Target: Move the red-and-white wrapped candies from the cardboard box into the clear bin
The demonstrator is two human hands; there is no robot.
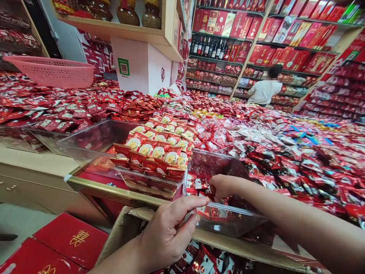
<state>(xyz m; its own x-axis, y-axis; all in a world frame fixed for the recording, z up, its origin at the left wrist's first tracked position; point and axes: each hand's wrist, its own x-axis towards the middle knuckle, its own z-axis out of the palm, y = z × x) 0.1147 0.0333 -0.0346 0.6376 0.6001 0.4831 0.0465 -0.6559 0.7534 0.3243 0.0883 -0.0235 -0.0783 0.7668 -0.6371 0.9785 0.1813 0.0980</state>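
Note:
My right hand reaches down into a clear plastic bin. Its fingers are curled among small red-and-white packets, and the fingertips are partly hidden. Close to the bin's front rim is my left hand, with index finger and thumb stretched out and apart; the other fingers fold under. Below it, an open cardboard box contains red, white and dark packets. To the left of the bin, red-and-gold packets labelled with durian are stacked in neat rows.
An empty-looking clear bin stands behind the gold-edged counter. A pink basket rests on heaped packets. Red boxes lie at lower left. A person in white stands near the far shelves.

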